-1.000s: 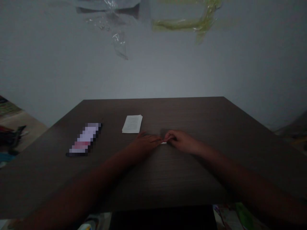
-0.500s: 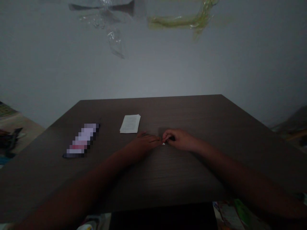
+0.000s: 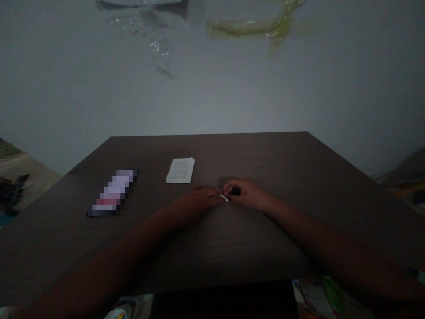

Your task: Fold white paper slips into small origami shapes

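Observation:
Both my hands meet at the middle of a dark wooden table (image 3: 299,177). My left hand (image 3: 201,199) lies low with its fingertips pressed on a small white slip of paper (image 3: 222,197). My right hand (image 3: 244,192) is curled, its fingers pinching the same slip from the right. Most of the slip is hidden under my fingers. A small stack of white printed papers (image 3: 180,170) lies just beyond my left hand.
A flat oblong object, blurred out, (image 3: 112,194) lies on the table's left part. The table's far edge meets a grey wall with torn clear and yellowish tape (image 3: 252,29) stuck high up. Clutter shows on the floor at the left (image 3: 13,190) and below the near edge.
My hands have stayed together on the slip; my right fingers have curled a little tighter, and slightly more of the white paper shows between the hands.

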A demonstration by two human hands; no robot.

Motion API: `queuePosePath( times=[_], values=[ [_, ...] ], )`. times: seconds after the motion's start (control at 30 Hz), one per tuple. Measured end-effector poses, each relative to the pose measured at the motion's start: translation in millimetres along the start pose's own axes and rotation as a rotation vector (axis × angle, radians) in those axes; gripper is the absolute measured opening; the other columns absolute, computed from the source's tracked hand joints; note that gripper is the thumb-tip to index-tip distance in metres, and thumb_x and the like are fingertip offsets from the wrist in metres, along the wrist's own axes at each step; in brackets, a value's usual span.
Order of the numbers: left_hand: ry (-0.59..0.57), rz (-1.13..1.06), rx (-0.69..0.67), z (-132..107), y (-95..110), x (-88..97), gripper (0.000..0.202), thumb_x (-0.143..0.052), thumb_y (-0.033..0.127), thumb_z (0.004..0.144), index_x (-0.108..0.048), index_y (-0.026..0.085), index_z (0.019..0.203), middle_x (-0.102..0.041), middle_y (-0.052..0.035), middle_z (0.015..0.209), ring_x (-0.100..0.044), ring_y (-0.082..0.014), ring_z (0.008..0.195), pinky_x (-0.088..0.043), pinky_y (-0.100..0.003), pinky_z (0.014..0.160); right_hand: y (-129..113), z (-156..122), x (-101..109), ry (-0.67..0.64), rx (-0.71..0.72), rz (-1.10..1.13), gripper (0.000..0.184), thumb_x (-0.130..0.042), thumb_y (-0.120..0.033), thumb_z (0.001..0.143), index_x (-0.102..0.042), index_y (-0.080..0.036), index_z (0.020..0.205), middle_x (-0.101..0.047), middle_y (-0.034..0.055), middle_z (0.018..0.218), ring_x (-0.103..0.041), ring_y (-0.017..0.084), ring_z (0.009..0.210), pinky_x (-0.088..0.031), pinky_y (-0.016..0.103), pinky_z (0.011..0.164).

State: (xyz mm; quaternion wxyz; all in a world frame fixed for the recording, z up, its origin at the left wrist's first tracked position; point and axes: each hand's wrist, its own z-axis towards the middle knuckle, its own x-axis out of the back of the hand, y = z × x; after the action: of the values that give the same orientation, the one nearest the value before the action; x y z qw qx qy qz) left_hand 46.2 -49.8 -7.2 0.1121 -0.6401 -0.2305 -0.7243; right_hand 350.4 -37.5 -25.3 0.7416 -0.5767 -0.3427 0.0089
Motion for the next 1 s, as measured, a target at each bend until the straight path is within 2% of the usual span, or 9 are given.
queuePosePath(
  times=[0.17,0.47,0.67,0.8,1.0],
  values=[
    [0.036,-0.072,-0.041,3.0,-4.9,-6.6,0.061,-0.065,-0.003,0.121,-0.083,0.027,0.171,-0.084,-0.0131,0.182,-0.084,-0.0298,0.163,-0.066,-0.047,0.141,-1.1,-1.7,-0.3,-0.019,0.055,-0.087,0.018,-0.091,-0.014,0.105,-0.089,-0.029,0.114,-0.093,0.0031,0.111,-0.088,0.024,0.101,-0.070,0.039,0.096],
    [0.018,-0.071,-0.031,0.2,-0.7,0.0,0.060,-0.064,-0.005,0.122,-0.080,0.022,0.172,-0.076,-0.0158,0.191,-0.081,-0.0301,0.169,-0.064,-0.045,0.144,-7.4,-0.3,-2.6,0.008,0.086,-0.241,0.023,-0.090,-0.009,0.105,-0.084,-0.030,0.111,-0.091,0.0013,0.112,-0.084,0.024,0.102,-0.065,0.039,0.100],
    [0.020,-0.101,-0.008,0.3,-0.1,3.0,0.061,-0.064,-0.004,0.122,-0.082,0.025,0.172,-0.076,-0.0135,0.192,-0.083,-0.0303,0.166,-0.067,-0.046,0.141,-9.2,-3.6,5.1,-0.046,0.103,-0.252,0.026,-0.091,-0.009,0.103,-0.086,-0.032,0.116,-0.092,0.0027,0.118,-0.085,0.027,0.107,-0.067,0.041,0.103],
    [-0.023,-0.103,0.010,-1.2,2.1,7.5,0.060,-0.063,-0.003,0.125,-0.081,0.026,0.175,-0.075,-0.0134,0.193,-0.081,-0.0294,0.169,-0.064,-0.045,0.145,-7.4,-5.0,6.6,-0.049,0.103,-0.216,0.025,-0.090,-0.010,0.104,-0.086,-0.032,0.116,-0.092,0.0023,0.117,-0.083,0.026,0.100,-0.066,0.039,0.097],
    [0.009,-0.116,-0.006,-0.4,3.1,6.9,0.057,-0.065,-0.002,0.124,-0.082,0.022,0.173,-0.075,-0.0152,0.193,-0.081,-0.0306,0.168,-0.063,-0.044,0.144,-5.2,-1.7,1.8,-0.039,0.071,-0.201,0.021,-0.086,-0.009,0.107,-0.083,-0.029,0.113,-0.088,0.0008,0.109,-0.078,0.022,0.091,-0.061,0.036,0.092]
  ],
)
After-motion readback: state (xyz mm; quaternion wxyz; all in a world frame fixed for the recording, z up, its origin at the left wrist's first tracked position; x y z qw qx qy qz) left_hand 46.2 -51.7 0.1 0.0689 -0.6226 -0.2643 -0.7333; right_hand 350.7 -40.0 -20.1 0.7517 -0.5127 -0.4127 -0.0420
